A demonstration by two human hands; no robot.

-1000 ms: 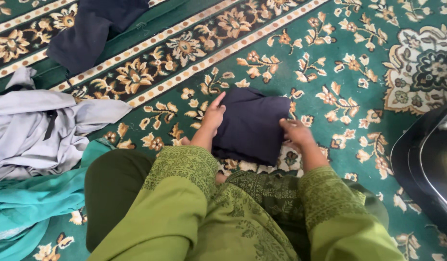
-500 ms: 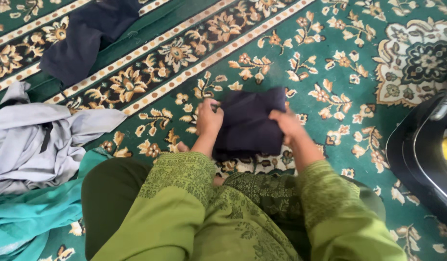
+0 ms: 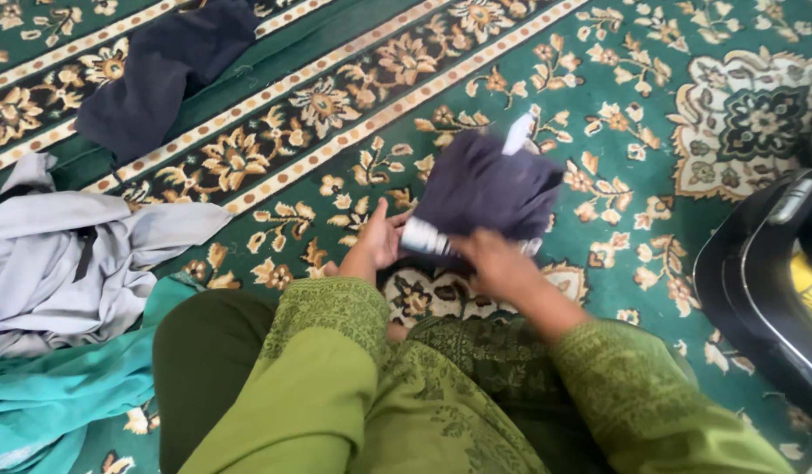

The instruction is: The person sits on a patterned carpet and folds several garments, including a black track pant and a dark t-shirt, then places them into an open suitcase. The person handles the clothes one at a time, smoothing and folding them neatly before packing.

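Folded dark garment (image 3: 485, 189) lifted off the green floral carpet (image 3: 651, 114) in both hands.

Left hand (image 3: 381, 241) cupped under the near-left edge, fingers curled on the cloth; right hand (image 3: 493, 262) blurred, seemingly gripping the near side from above. Folding apparently finished, bundle in mid-lift; likely needs a steady hold to keep the folds together. Pale label or tag (image 3: 518, 133) at the far top edge, white strip (image 3: 428, 239) beside the left hand. Left of that hand: grey garment (image 3: 72, 254), teal cloth (image 3: 64, 386); another dark garment (image 3: 160, 70) further off.
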